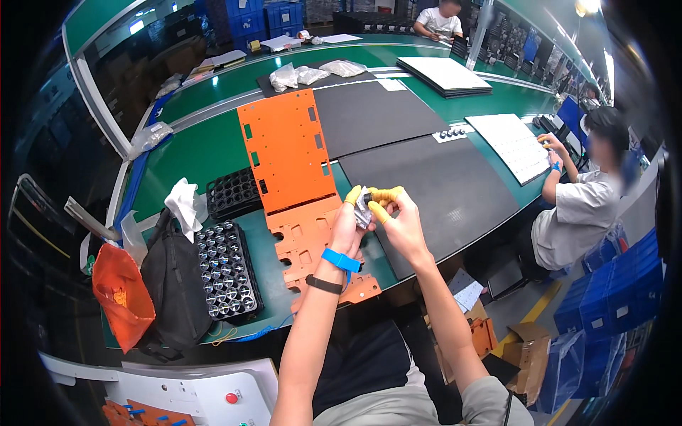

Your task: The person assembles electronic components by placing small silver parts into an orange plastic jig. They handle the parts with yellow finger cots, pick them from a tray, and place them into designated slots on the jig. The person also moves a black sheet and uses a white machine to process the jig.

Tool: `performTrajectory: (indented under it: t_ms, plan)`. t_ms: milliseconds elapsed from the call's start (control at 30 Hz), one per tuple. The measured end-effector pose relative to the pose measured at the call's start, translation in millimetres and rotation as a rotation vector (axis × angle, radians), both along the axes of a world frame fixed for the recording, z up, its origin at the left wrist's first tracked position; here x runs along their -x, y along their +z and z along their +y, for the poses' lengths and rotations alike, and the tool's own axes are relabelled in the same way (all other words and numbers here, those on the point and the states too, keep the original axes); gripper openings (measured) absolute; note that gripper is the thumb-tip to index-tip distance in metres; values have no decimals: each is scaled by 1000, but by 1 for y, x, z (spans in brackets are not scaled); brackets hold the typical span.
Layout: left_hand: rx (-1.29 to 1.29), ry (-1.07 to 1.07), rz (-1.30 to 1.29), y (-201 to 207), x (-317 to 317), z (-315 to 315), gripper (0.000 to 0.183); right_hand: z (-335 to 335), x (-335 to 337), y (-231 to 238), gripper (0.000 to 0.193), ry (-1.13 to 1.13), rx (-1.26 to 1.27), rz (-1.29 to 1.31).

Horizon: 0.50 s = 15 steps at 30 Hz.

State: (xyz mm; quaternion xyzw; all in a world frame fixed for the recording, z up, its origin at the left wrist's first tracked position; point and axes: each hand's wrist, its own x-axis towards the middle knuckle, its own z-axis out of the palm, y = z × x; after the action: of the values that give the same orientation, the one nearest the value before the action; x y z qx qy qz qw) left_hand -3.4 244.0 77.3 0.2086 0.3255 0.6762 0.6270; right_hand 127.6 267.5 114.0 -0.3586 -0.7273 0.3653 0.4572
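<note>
My left hand and my right hand meet above the front edge of the bench, with yellow finger cots on several fingers. Between them is a small crumpled, silvery-white wrap, closed in the left fingers. At its upper end, the right fingers pinch a small dark piece, partly hidden. A blue wrist strap and a black band circle my left wrist. Just beyond the left hand lies an orange hinged fixture, its upper plate folded back and its notched base partly under my hand.
A black tray of shiny round parts stands left, before another black tray with round pockets. Beside them are a black bag and an orange pouch. Dark mats cover the right. A co-worker sits right, by a white board.
</note>
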Motion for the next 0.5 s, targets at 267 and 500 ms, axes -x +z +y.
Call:
performTrajectory:
  t_ms: [267,500]
  plan:
    - [-11,27,16,3,-3,-5,35,3,-6,5,22,56,-148,-25]
    - [-41,16,-15,3,-4,-5,30,7,-11,13,22,65,-118,-89]
